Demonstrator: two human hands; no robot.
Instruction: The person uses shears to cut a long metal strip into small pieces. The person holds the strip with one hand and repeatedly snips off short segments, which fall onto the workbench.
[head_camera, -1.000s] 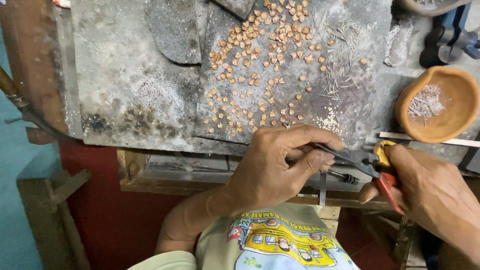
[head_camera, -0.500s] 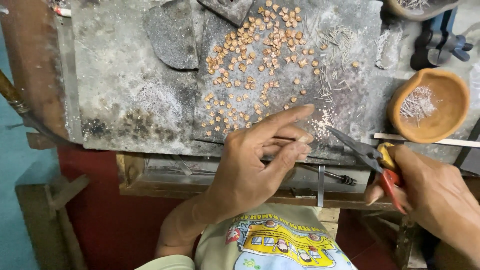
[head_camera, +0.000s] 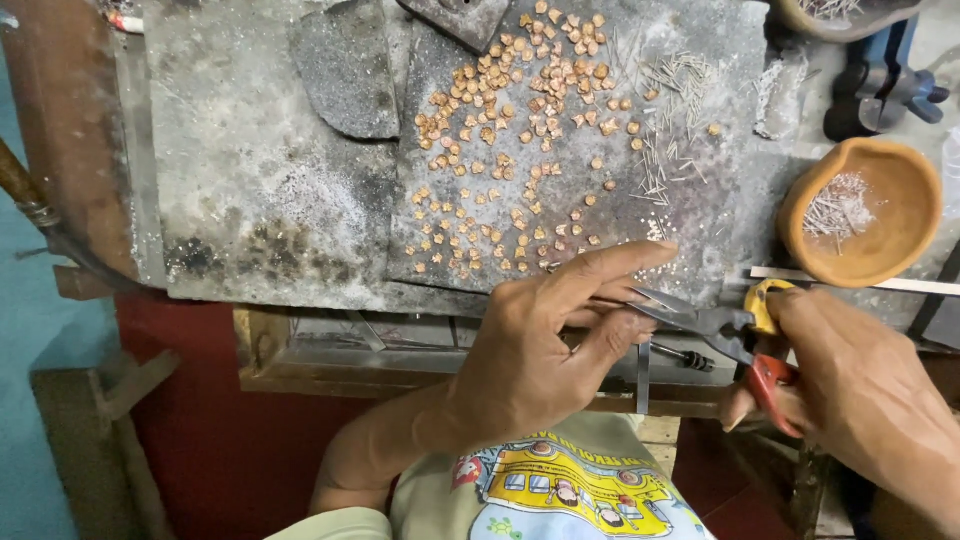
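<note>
While right hand (head_camera: 860, 390) grips snips (head_camera: 715, 325), blade tips meet left hand (head_camera: 540, 350) pinched fingers (head_camera: 620, 335).

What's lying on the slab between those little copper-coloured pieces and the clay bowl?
In the head view, a scatter of thin metal pins lies between the copper-coloured pieces and the clay bowl, with pale powdery grit on the grey slab.

The grey, scorched worktop (head_camera: 250, 210) carries a dark slab (head_camera: 700, 230) strewn with small copper-coloured pieces (head_camera: 520, 130) and thin wire bits (head_camera: 670, 110), a rounded grey stone (head_camera: 345, 70) to its left, and a clay bowl (head_camera: 905, 250) of wire bits at the right edge.
</note>
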